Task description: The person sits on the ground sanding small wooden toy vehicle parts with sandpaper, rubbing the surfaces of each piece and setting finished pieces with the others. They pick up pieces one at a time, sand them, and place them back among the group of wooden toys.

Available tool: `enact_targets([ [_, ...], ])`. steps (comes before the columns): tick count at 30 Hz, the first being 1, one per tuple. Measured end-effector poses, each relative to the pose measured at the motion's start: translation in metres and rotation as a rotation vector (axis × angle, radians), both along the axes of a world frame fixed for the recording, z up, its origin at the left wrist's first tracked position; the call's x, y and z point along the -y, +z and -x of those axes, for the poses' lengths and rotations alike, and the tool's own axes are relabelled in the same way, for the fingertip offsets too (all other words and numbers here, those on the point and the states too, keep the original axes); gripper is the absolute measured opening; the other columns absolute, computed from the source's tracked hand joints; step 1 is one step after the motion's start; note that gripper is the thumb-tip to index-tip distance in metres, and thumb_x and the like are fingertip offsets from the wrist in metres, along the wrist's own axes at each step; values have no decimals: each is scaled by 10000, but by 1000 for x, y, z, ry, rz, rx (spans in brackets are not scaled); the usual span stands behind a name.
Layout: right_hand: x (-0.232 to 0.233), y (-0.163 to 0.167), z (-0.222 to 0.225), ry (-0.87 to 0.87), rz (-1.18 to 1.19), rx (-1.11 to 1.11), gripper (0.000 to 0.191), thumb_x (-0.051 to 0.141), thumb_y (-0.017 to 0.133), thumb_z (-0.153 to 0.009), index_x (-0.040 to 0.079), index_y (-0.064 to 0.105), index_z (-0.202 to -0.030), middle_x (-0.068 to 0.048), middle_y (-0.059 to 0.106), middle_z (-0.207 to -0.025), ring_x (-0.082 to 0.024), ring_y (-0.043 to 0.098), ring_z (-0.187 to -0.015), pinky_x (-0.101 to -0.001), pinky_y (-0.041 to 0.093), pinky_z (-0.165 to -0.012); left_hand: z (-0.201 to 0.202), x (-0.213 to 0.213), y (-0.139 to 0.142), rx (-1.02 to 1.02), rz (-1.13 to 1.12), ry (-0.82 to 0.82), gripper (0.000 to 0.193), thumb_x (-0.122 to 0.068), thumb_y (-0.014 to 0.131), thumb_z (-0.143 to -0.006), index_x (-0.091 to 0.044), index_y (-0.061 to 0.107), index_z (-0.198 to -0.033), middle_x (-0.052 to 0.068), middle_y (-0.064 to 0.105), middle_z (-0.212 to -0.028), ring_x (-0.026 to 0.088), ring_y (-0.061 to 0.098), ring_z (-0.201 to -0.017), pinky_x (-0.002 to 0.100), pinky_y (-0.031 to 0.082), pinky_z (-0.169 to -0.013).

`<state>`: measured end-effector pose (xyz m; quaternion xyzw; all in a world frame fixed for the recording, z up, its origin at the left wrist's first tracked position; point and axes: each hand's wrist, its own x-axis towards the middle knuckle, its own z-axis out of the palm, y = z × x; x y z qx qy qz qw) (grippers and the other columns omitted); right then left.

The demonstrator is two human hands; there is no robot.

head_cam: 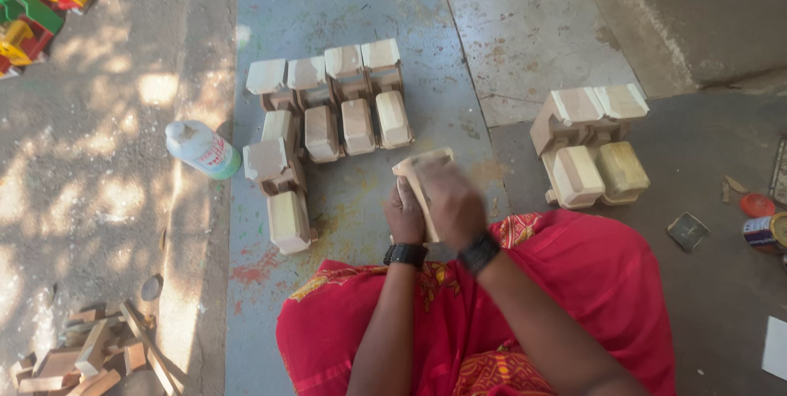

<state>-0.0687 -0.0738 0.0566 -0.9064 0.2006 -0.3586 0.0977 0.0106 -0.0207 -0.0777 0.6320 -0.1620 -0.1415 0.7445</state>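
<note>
**Both hands working a flat wood piece over the lap**

Person is sitting on the floor in a red garment (574, 298), holding a pale flat wooden piece (418, 179) just beyond the knees, centre of frame. Left hand (403, 214) is gripping its near-left edge, fingers wrapped shut on it. Right hand (451, 199) is lying over the top face, blurred; looks pressed on the piece, but whether it is pinching something small underneath, cannot tell.

Far left of the hands: a group of unfinished wooden toy bodies (328, 117) is standing in rows on the grey floor (361, 2). A second small group (590, 146) is sitting to the right. A white plastic bottle (199, 148) is lying on its side to the left. Paint tins (766, 232) at the right edge, wood scraps (90, 355) near left.

Risk, as a judgement: piece is being held only at one edge, so a hard push from the right hand could twist it loose and drop it onto the nearest toy body (288, 220).
</note>
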Motion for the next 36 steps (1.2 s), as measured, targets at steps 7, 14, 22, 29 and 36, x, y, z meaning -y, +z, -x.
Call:
enact_targets([
  [7,-5,-1,2,135,22,-38,363,80,618,-937,108,686,-1293,-106,686,-1323,-286,655,-1245,-403,551,-1013,1,1,4,-72,142,-32,362,-300,494,-1068,5,670,-1151,-11,691,-914,61,616,-831,272,525,-720],
  [14,-6,2,18,78,46,-83,427,21,582,-933,79,662,-1348,-155,656,-1396,-314,630,-1271,-409,549,-1019,4,4,3,22,-159,-20,401,-334,509,-1097,-7,735,-1145,58,752,-840,98,629,-776,283,543,-686],
  [22,-25,-13,38,116,25,-110,479,-33,542,-921,90,654,-1369,-147,652,-1399,-310,614,-1318,-412,521,-1076,-3,-1,6,-24,171,-108,404,-367,531,-1096,-10,688,-1202,50,762,-1025,98,686,-891,269,565,-762],
  [29,-49,-12,53,194,45,-165,458,-6,566,-905,96,667,-1339,-136,661,-1369,-274,635,-1282,-418,524,-1064,-22,-4,8,-288,83,55,452,-375,442,-1086,-37,736,-1147,44,700,-812,108,632,-690,297,525,-600],
  [36,-11,11,28,148,-103,-30,360,11,591,-918,64,721,-1250,-132,712,-1293,-294,658,-1220,-396,545,-1002,-5,-11,20,-109,42,-112,465,-402,450,-1098,-19,715,-1101,40,744,-854,111,680,-754,300,554,-655],
])
